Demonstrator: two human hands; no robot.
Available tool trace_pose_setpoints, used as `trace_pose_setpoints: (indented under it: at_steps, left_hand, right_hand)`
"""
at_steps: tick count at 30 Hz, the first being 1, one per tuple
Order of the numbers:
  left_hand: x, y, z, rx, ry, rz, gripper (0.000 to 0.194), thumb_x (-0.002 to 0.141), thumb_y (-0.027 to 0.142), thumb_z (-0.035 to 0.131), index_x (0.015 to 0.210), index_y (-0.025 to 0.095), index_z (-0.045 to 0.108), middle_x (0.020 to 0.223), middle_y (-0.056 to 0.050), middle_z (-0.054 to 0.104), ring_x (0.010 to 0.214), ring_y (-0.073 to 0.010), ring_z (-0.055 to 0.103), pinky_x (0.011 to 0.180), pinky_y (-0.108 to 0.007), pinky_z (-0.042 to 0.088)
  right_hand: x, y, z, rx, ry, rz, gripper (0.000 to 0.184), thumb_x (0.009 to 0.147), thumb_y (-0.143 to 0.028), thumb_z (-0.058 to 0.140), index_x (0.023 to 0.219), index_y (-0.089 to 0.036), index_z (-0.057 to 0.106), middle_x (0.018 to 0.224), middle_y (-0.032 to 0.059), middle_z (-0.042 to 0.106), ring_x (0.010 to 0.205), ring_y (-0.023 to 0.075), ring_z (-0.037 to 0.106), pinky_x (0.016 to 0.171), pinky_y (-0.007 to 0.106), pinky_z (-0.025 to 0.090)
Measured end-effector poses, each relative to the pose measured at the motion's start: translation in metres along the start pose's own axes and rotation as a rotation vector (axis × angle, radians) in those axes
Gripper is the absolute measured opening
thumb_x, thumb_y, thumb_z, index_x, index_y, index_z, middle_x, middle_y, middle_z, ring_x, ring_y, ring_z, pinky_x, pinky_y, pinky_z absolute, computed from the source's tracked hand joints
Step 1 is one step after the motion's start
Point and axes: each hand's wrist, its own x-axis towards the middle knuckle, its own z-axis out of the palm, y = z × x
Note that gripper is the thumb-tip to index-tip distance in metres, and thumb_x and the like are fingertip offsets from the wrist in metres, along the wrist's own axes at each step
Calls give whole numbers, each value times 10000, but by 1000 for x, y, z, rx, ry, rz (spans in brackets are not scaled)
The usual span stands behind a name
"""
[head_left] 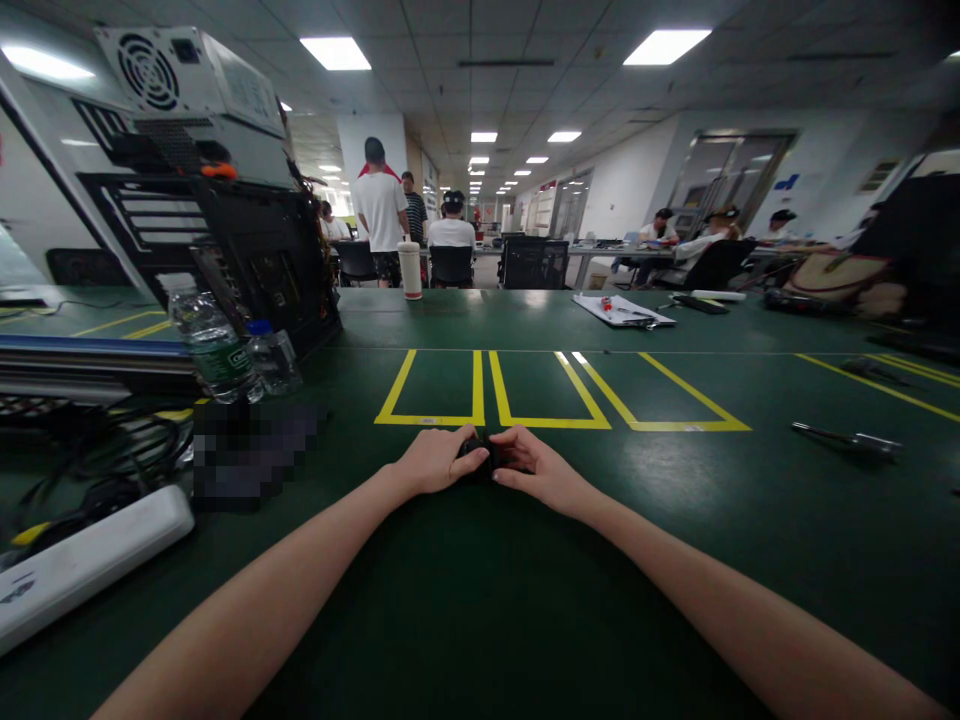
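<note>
Fingers, left hand (439,458): curled, thumb across the near side, closed on one small dark object (478,459); its kind we cannot make out. Right hand (536,468): fingers and thumb half parted, tips at the object's right edge; whether they grip, we cannot tell. Object: over the green table (487,610), just our side of the yellow tape outlines (478,390); clock centre for this list. Step, as we judge it: two-handed handling. Next move, we judge: calls for steady left support and a surer right pinch. Containers: green-labelled bottle (216,345), ten o'clock; blue-capped bottle (274,362), beside it; white cup (410,270), eleven o'clock. Contents: we cannot tell.
</note>
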Motion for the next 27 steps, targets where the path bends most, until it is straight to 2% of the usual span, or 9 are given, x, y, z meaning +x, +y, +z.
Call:
trace_pose_setpoints:
  at_steps: [4, 12, 16, 20, 24, 27]
  left_hand:
    - [0, 1, -1, -20, 1, 11, 485, 861, 549, 180, 905, 168, 477, 717, -26, 579, 606, -165, 539, 558, -257, 350]
    - [-4, 5, -4, -66, -11, -6, 459, 859, 546, 216, 906, 168, 472, 736, -20, 551, 623, -156, 515, 572, -261, 360]
    - [-6, 7, -4, -32, 72, -11, 442, 871, 511, 209, 939, 181, 496, 886, -48, 504, 739, -174, 498, 644, -290, 384]
    - [-8, 7, -1, -21, 151, 8, 416, 851, 499, 310, 1119, 206, 433, 1050, -76, 466, 955, -236, 438, 817, -380, 352]
    - [-9, 4, 3, -217, 101, 54, 592, 794, 472, 472, 1267, 192, 252, 1177, -104, 437, 1080, -255, 406, 901, -406, 318]
    - [-8, 4, 3, -349, 45, 75, 816, 649, 487, 640, 1283, 207, 208, 1180, -104, 448, 1069, -262, 441, 895, -407, 342]
  right_hand:
    - [0, -3, 0, 3, 25, 12, 244, 771, -248, 553, 1000, -221, 472, 1051, 22, 531, 1010, 166, 529, 908, 380, 420]
    - [0, -1, 0, 24, 7, 9, 249, 775, -208, 547, 1009, -222, 463, 1061, 15, 523, 1019, 160, 525, 912, 371, 427]
    - [0, 0, 1, -4, 16, 17, 262, 767, -197, 554, 1010, -220, 460, 1023, 13, 532, 982, 158, 544, 880, 365, 452]
    - [-1, -2, 3, -68, 34, 22, 284, 747, -203, 575, 1007, -221, 462, 1023, 17, 533, 963, 168, 550, 860, 383, 457]
    - [-2, -4, 5, -93, 37, -1, 276, 748, -206, 571, 1004, -222, 468, 1049, 24, 516, 939, 169, 556, 838, 381, 458]
    - [-2, -6, 5, -101, 41, -16, 281, 743, -205, 577, 1004, -219, 474, 1030, 24, 508, 928, 168, 551, 821, 364, 460]
